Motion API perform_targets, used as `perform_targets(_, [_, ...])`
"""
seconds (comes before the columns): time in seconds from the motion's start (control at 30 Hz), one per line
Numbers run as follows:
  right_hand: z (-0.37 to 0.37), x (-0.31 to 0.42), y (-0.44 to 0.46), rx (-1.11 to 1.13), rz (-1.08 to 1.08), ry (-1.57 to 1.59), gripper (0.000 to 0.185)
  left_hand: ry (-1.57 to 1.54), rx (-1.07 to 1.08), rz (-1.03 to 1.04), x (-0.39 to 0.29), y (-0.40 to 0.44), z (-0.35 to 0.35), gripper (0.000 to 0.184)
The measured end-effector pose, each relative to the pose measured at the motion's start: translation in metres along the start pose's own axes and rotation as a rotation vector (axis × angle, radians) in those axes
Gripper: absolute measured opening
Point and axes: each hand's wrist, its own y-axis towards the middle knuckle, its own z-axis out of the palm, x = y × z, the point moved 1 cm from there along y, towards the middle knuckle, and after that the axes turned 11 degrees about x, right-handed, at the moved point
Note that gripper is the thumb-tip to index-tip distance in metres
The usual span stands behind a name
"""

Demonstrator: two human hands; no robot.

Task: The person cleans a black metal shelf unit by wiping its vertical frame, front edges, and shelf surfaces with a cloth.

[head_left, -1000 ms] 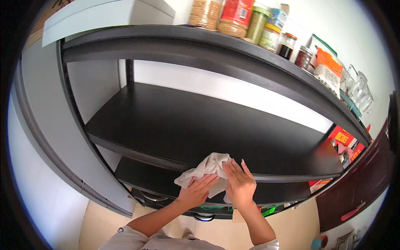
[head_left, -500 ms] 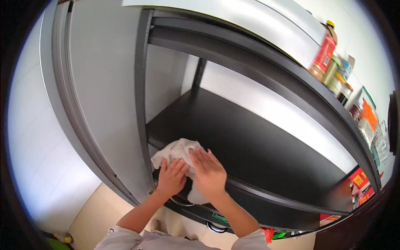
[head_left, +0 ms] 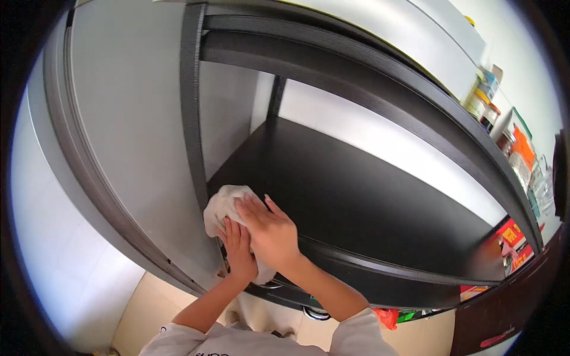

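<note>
A whitish cloth (head_left: 224, 204) is bunched over the front left corner of the black shelf (head_left: 350, 196), against the upright frame post. My right hand (head_left: 272, 234) holds it from above, its fingers stretched across the folds and one finger raised apart. Just to the left, my left hand (head_left: 238, 252) presses its fingers on the lower part of the same cloth. The two hands are touching or nearly so. A tail of cloth hangs below them, in front of the shelf's edge. Both palms are hidden.
A grey panel (head_left: 130, 148) stands left of the shelf. Another black board (head_left: 356, 65) runs above it. Jars (head_left: 478, 105) and an orange packet (head_left: 522, 151) stand at the upper right. Red boxes (head_left: 513, 243) sit at the right end. Tiled floor (head_left: 157, 308) shows below.
Both hands and the cloth have shifted left and slightly up in the view, closer to the upright post. The camera view has also moved a little.
</note>
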Motion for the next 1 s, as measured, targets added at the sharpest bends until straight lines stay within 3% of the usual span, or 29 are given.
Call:
perform_targets(0.07, [-0.007,-0.004,-0.012,0.023,-0.024,0.006,0.044,-0.119,-0.013,-0.099,-0.036,0.003,0.001,0.061])
perform_targets(0.17, [-0.038,-0.018,-0.054,-0.003,-0.011,0.022,0.047,-0.154,0.181,-0.002,-0.059,-0.014,0.020,0.061])
perform_targets(0.3, [-0.103,-0.045,-0.121,0.016,0.168,-0.017,0.048,-0.067,0.248,0.187,-0.131,-0.024,0.046,0.064])
perform_targets(0.33, [-0.116,-0.051,-0.141,0.052,0.208,-0.045,0.042,-0.029,0.216,0.236,-0.152,-0.029,0.056,0.065])
perform_targets(0.47, [-0.189,-0.078,-0.235,0.020,0.374,-0.176,0.047,-0.118,0.515,0.312,-0.253,-0.051,0.102,0.066])
perform_targets(0.57, [-0.230,-0.091,-0.283,0.008,0.501,-0.286,0.052,-0.153,0.362,0.535,-0.296,-0.065,0.128,0.069])
perform_targets(0.6, [-0.241,-0.091,-0.289,-0.026,0.560,-0.298,0.054,-0.178,0.415,0.542,-0.307,-0.066,0.134,0.071])
perform_targets(0.7, [-0.254,-0.097,-0.304,0.050,0.588,-0.352,0.050,-0.103,0.311,0.574,-0.322,-0.069,0.146,0.070])
perform_targets(0.87, [-0.244,-0.101,-0.289,0.068,0.541,-0.422,0.046,-0.047,0.357,0.681,-0.299,-0.047,0.124,0.059])
perform_targets(1.0, [-0.224,-0.091,-0.252,0.089,0.467,-0.381,0.043,0.247,0.300,0.726,-0.259,-0.038,0.113,0.057])
